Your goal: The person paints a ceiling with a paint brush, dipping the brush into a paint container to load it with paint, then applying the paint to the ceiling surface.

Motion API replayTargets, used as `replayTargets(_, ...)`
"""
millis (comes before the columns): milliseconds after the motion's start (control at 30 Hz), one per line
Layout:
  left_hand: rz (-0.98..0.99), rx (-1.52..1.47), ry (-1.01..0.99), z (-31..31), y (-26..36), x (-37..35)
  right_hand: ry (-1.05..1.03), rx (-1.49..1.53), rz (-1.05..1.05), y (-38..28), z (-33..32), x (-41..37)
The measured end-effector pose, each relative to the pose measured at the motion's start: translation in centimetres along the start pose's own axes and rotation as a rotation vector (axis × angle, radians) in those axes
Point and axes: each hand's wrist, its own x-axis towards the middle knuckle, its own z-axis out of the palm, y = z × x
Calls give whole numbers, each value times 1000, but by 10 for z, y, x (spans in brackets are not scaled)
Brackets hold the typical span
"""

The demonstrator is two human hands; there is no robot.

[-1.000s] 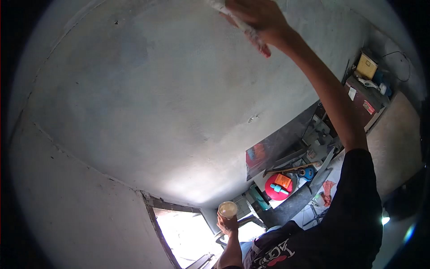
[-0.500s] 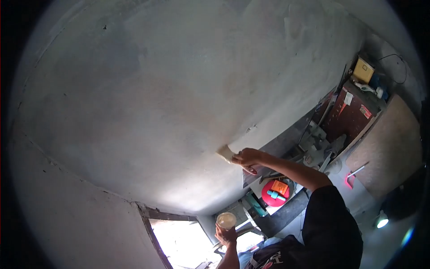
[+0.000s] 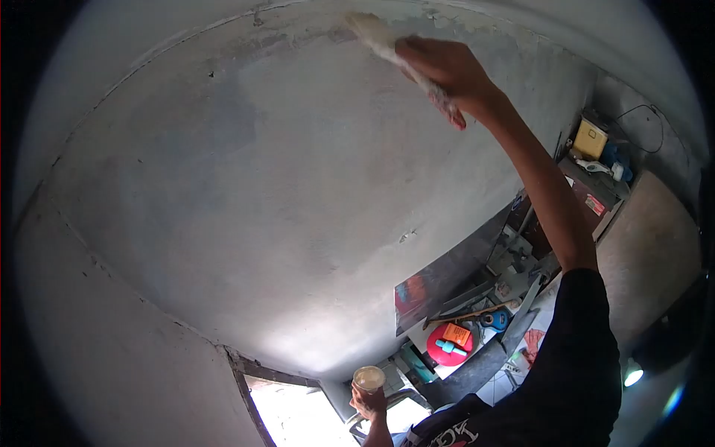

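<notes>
High up near the top of the grey wall [image 3: 283, 171], my right hand [image 3: 450, 71] is closed round a paintbrush [image 3: 376, 37]. Its pale, wide bristles point up and left, overlapping the patchy upper part of the wall, while the reddish handle end sticks out below my palm. Low in the view, my left hand [image 3: 369, 402] is wrapped round a clear cup [image 3: 369, 378] with a pale cream liquid in it, held upright in front of my body.
Bright light comes through an opening [image 3: 294, 410] at the lower left. Below the wall, a round red stool [image 3: 447, 344] carries an orange packet and a light-blue bottle. A dark red cabinet [image 3: 588, 205] stands at right, with a yellow container [image 3: 590, 139] above it.
My right hand has swept the paintbrush far up the wall, from low at centre to near the top edge. The left hand still holds the cup, slightly shifted left and down.
</notes>
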Motion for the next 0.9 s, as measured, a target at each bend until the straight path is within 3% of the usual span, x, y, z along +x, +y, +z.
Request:
replayTargets(33,9,-12,-4,-1,0,0,138,-123,-163,4,0,12)
replayTargets(67,9,-8,-3,0,1,0,139,-121,-159,-4,1,8)
replayTargets(133,-1,-24,11,0,1,0,-566,630,855,-39,5,-8)
replayTargets(167,-3,-14,13,-1,1,-1,-520,741,1003,-48,37,-32)
replayTargets(200,-17,-10,8,0,3,-1,-304,380,373,-37,95,-85)
replayTargets(233,-34,-5,6,1,1,0,-376,651,611,-61,104,-110)
replayTargets(267,-10,-13,42,7,-4,2,-547,730,750,-80,117,-135)
replayTargets(300,-19,-12,46,9,-3,4,-702,757,755,-94,147,-178)
replayTargets(333,-26,3,35,9,-2,4,-527,737,525,-117,158,-204)
replayTargets(367,-30,23,18,7,-2,1,-858,995,797,-141,130,-198)
replayTargets(400,-24,30,41,4,2,1,-1011,1238,1024,-160,138,-226)
replayTargets(433,-20,30,45,4,3,0,-1151,1190,964,-174,138,-236)
replayTargets(467,1,22,36,3,3,0,-1217,1010,624,-184,183,-288)
replayTargets(500,21,13,30,2,3,1,-907,660,31,-192,178,-282)
replayTargets(633,64,3,47,2,0,0,-1246,631,223,-159,134,-218)
replayTargets(700,34,36,65,1,-4,0,-1197,531,194,-117,125,-177)
replayTargets(733,58,25,53,2,-6,0,-1244,466,306,-99,95,-138)
replayTargets(767,86,9,38,4,-4,1,-1109,509,429,-74,87,-124)
replayTargets(800,71,24,40,1,0,0,-970,367,285,-56,61,-95)
replayTargets(833,79,20,38,0,1,0,-943,398,522,-57,14,-49)
replayTargets(867,78,25,39,-1,0,0,-896,269,521,-47,-1,-29)
replayTargets(900,73,30,41,0,1,-1,-554,631,836,-33,-5,-29)
